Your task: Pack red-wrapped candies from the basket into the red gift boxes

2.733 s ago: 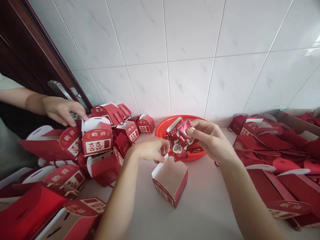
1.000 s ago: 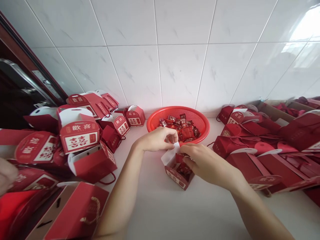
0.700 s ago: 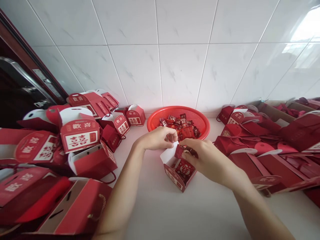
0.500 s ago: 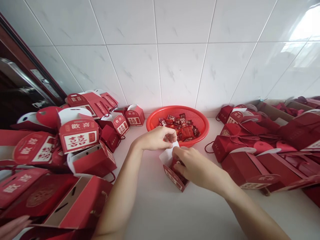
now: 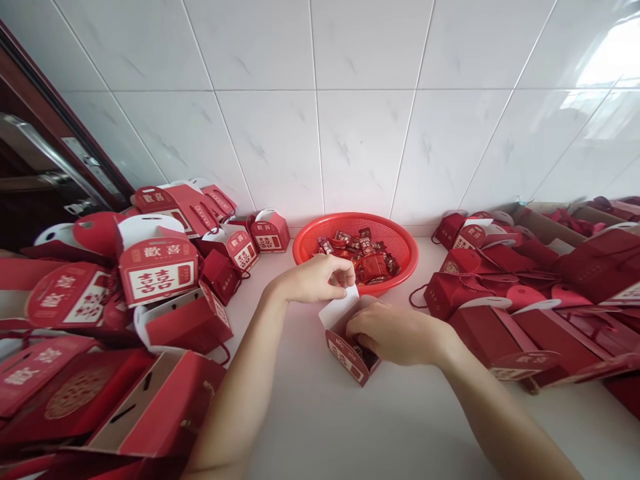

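A small red gift box (image 5: 344, 360) with a white inside stands with its top unfolded on the counter in front of me. My left hand (image 5: 323, 277) pinches its raised white flap between thumb and fingers. The curled fingers of my right hand (image 5: 395, 328) reach down into the box, their tips hidden behind its wall; what they hold, if anything, I cannot make out. Just behind the box sits a red plastic basket (image 5: 411, 263) with wrapped candies (image 5: 373, 263) inside.
Red gift boxes (image 5: 159, 270) are piled on the left, beside a dark door with a metal handle (image 5: 43, 157). More red boxes (image 5: 493, 330) crowd the right, several with cords. White tiled wall (image 5: 365, 147) rises behind the white counter (image 5: 390, 427).
My right hand has shifted slightly right within the box, uncovering more of its inside. My left hand keeps its place at the flap. Another person's hand at the lower left has left the view.
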